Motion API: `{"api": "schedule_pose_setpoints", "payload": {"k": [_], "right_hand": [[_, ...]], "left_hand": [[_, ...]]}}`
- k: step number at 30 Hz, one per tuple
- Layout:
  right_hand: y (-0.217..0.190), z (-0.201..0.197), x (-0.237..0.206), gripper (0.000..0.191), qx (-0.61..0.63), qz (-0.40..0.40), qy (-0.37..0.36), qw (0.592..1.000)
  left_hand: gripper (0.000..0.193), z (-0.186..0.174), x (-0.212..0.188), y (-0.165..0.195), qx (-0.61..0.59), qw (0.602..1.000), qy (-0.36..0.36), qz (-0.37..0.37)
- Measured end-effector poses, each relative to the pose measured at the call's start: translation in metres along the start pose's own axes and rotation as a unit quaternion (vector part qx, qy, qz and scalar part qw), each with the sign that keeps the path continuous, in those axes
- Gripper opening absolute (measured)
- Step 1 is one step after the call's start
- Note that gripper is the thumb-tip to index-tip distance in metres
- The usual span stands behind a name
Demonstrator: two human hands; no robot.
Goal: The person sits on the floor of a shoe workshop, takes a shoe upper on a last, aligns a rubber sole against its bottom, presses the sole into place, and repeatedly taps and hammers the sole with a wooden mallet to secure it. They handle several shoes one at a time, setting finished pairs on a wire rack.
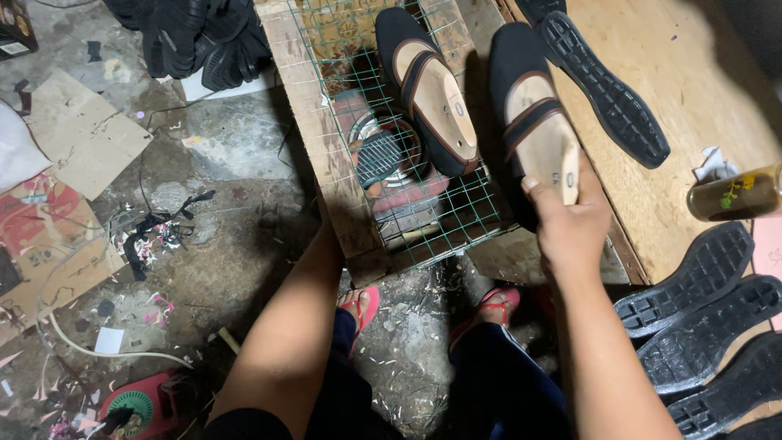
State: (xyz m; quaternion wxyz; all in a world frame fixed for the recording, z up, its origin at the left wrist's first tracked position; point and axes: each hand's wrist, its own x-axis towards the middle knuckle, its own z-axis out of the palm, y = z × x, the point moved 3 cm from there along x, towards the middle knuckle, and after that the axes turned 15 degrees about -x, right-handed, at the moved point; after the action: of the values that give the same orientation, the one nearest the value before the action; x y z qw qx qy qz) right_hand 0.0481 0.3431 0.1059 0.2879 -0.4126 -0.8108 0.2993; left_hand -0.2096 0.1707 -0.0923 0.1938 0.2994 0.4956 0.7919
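Black fabric shoe (533,122), tan inside with a brown strap, sits in our right hand (570,224), fingers (544,195) pinching its heel at the wire grid's (456,220) edge. Our left hand is hidden, so we cannot tell its fingers. A second shoe (428,85) lies on the grid; one ridged rubber sole (607,90) rests on the plywood table (692,90).

Wire grid (456,213) top is mostly taken: two black shoes on lasts, one mid-grid (426,85), one at the right edge (533,122) with the right hand (570,224) on its heel. Free strip on the grid's left side, along the wooden frame (314,122). Loose sole (607,90) lies just right of the held shoe. Bench (692,90) is open past it, up to the glass jar (733,194). Stacked soles (700,326) block the lower right.
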Motion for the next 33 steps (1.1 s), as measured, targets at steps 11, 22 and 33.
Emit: {"api": "schedule_pose_setpoints", "payload": {"k": [11,22,33], "right_hand": [[0.002,0.011,-0.003,0.063,-0.154,-0.006,0.003,0.988],[0.004,0.007,-0.031,0.080,-0.116,-0.002,0.015,0.993],[0.047,-0.025,-0.154,0.068,-0.081,0.065,-0.005,0.995]], "left_hand": [[0.091,0.001,-0.001,0.004,-0.069,0.998,-0.002,-0.008],[0.084,0.004,0.000,-0.008,-0.196,0.980,-0.005,-0.017],[0.092,0.002,0.015,-0.014,0.306,0.931,-0.001,0.198]]}}
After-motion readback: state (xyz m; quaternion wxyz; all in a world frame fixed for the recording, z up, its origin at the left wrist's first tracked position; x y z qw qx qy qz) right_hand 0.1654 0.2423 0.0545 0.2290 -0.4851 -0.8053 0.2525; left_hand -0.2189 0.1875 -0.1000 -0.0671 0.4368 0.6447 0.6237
